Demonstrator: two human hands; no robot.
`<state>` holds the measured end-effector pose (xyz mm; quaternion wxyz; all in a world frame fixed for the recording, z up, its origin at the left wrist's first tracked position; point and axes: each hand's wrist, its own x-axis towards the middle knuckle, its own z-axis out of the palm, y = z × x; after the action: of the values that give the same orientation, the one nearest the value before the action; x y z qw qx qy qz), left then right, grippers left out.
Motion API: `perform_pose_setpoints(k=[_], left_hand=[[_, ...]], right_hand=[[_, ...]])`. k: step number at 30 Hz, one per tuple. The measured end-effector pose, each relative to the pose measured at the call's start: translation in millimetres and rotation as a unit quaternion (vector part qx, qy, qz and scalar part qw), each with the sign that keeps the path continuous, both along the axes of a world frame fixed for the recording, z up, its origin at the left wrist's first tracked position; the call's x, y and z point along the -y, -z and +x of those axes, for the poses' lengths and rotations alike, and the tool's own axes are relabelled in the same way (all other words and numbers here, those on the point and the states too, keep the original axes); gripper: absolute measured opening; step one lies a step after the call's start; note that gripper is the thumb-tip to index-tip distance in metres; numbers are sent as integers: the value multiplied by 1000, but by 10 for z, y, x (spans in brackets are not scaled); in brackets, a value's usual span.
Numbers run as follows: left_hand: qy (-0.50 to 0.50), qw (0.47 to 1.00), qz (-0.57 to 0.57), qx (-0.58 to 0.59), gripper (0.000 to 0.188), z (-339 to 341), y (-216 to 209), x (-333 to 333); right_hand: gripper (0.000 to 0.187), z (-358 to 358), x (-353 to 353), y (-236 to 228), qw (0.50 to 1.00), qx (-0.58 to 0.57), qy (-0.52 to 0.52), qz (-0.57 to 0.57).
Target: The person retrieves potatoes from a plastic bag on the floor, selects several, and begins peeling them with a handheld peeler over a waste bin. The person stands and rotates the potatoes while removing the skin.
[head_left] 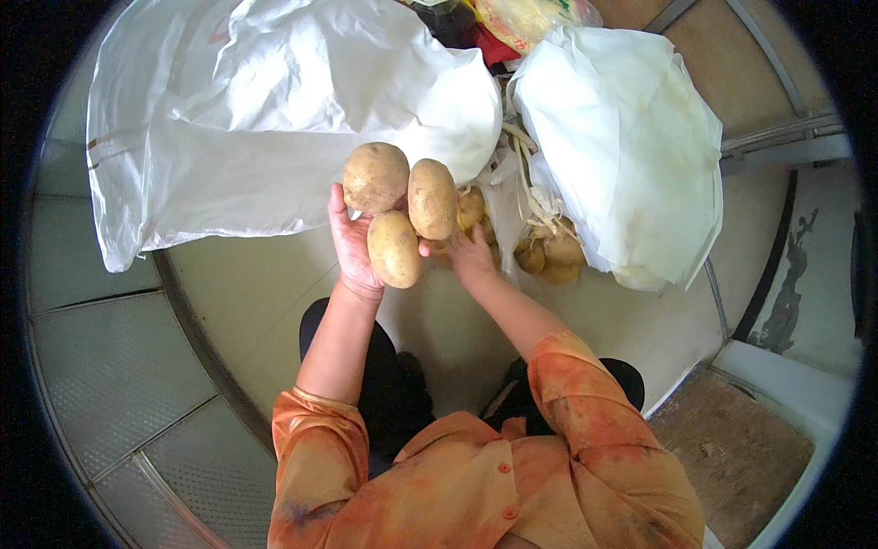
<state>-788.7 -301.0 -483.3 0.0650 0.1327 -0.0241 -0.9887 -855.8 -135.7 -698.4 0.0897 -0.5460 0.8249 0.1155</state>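
Three brown potatoes are gathered in my left hand [352,240]: a roundish potato [376,177] at the back, a long potato [433,199] at the right, and a smaller potato [394,250] nearest me. My palm and thumb support them from below and the left. Lower down, my right hand [470,252] reaches forward with its visible fingers stretched out, close to some potatoes [471,209]. Part of that hand is hidden behind the held potatoes. More potatoes [551,252] lie to its right, beside the edge of a white sack.
A large white sack [274,101] spreads across the far left, and a second full white sack [622,156] stands at the right. Pale ties [535,188] hang between them. Colourful packages [526,20] sit behind. My knees flank the pale floor [247,293].
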Motion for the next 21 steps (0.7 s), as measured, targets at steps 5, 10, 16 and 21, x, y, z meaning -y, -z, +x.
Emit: perform_pose_setpoints(k=[5,10,16,21], left_hand=[[-3,1000,-6,-13,90,36,43,50],[-5,1000,9,-17,80,59,36,16],[-2,998,31,-50,79,89,-7,-7],[-1,999,28,-28,79,86,50,5]], right_hand=[[38,-142,-395,-354,994,104,35,-18],[37,-163,-425,-356,999,14,11,-44],[30,-313,-581,-256,989,35,45,-135],[34,-285,-475,-347,991,70,12,-117]])
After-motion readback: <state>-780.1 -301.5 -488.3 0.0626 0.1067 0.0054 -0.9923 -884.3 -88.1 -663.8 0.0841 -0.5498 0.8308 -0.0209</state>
